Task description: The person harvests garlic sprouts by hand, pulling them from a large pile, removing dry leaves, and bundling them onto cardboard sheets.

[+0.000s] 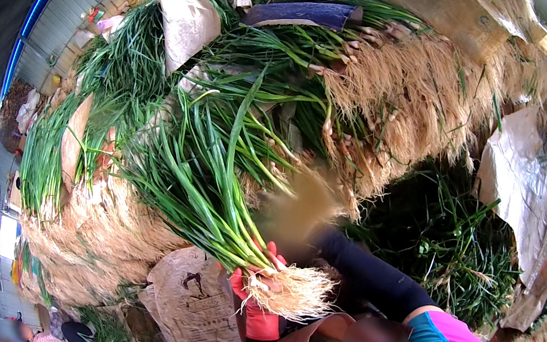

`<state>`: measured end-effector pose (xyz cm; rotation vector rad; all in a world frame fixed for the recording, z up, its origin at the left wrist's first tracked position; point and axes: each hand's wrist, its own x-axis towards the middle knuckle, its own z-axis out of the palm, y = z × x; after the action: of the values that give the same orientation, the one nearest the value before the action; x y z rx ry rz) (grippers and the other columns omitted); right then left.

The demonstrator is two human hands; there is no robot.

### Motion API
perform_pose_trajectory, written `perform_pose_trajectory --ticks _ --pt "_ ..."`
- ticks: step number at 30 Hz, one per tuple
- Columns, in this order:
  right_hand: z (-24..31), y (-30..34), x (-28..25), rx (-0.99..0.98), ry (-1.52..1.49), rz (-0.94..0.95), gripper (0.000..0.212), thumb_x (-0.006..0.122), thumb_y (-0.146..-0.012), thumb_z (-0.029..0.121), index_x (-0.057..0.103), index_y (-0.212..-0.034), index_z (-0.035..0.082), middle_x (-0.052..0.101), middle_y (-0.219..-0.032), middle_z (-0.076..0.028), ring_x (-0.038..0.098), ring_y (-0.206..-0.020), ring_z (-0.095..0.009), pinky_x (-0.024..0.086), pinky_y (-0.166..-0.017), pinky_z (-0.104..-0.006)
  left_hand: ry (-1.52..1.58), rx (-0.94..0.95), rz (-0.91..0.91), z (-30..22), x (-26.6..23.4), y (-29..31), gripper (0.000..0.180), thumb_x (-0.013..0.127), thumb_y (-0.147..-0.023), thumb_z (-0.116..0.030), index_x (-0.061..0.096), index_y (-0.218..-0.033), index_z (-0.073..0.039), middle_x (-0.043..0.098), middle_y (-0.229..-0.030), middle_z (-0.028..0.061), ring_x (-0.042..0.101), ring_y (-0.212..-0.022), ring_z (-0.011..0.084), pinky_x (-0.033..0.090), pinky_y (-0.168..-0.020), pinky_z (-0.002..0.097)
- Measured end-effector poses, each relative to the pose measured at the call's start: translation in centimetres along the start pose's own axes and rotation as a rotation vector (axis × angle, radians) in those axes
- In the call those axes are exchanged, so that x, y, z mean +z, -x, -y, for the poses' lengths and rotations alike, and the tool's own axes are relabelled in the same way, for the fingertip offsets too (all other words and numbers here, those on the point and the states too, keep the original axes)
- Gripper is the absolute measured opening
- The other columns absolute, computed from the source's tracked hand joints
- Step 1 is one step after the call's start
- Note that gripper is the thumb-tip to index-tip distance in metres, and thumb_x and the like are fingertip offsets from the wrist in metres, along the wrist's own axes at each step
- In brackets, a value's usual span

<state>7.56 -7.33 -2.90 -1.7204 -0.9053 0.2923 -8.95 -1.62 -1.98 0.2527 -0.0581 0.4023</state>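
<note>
My left hand (261,321), in a red glove, is closed round the root end of a bunch of green garlic (214,205). Its long flat leaves fan up and to the left, while the pale hairy roots (297,294) stick out to the right of the glove. My right arm (372,269), in a dark sleeve, reaches inward from the right toward the heaped plants. Where its hand would be, a tan blur (300,207) covers everything, so its fingers and anything in them cannot be made out.
Rooted plants (399,98) lie in a large heap ahead, with another stack (99,229) at left. Loose green leaves (433,246) fill a dark hollow at right beside a pale sheet (521,210). A printed woven sack (198,309) lies near me. Another person (57,337) is at lower left.
</note>
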Motion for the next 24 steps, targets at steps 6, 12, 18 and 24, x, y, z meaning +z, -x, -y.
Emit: perform_pose_trajectory --ticks 6,12,18,24 --pt "-1.3 -0.5 -4.0 0.194 -0.765 -0.063 0.031 0.06 -0.086 0.028 0.057 -0.109 0.007 0.057 -0.09 -0.004 0.05 -0.077 -0.012 0.039 -0.068 -0.0234 0.131 -0.083 0.077 -0.5 1.6 -0.1 0.069 0.053 -0.084 -0.026 0.019 -0.144 -0.019 0.015 -0.15 0.0075 0.041 -0.122 0.0269 0.035 -0.093 0.0405" --pt "-1.8 5.4 -13.3 -0.139 0.176 0.567 0.026 0.057 -0.083 0.033 0.066 -0.098 0.013 0.066 -0.083 -0.008 0.061 -0.09 -0.023 0.051 -0.076 -0.036 0.042 -0.181 0.13 -1.9 0.0 -0.2 0.078 0.059 -0.081 -0.03 0.017 -0.144 -0.009 0.043 -0.125 0.0105 0.049 -0.102 0.0224 0.036 -0.09 0.0411" --pt "-0.4 -0.2 -7.0 0.077 0.664 0.01 0.022 0.059 -0.077 0.03 0.065 -0.081 0.01 0.065 -0.074 -0.01 0.065 -0.07 -0.026 0.051 -0.057 -0.0377 -0.038 -0.17 0.123 0.0 -0.5 -1.5 0.065 0.062 -0.076 -0.03 0.038 -0.131 -0.004 0.049 -0.111 0.0057 0.051 -0.101 0.0225 0.024 -0.107 0.0499" --pt "2.1 4.5 -4.4 -0.116 0.64 -0.023 0.019 0.058 -0.073 0.017 0.063 -0.089 0.009 0.064 -0.081 -0.01 0.065 -0.072 -0.026 0.051 -0.057 -0.0374 -0.24 -0.144 0.045 -0.3 0.1 -2.2 0.07 0.056 -0.079 -0.038 0.034 -0.138 -0.008 0.005 -0.149 0.0178 0.013 -0.135 0.0414 0.024 -0.104 0.0593"
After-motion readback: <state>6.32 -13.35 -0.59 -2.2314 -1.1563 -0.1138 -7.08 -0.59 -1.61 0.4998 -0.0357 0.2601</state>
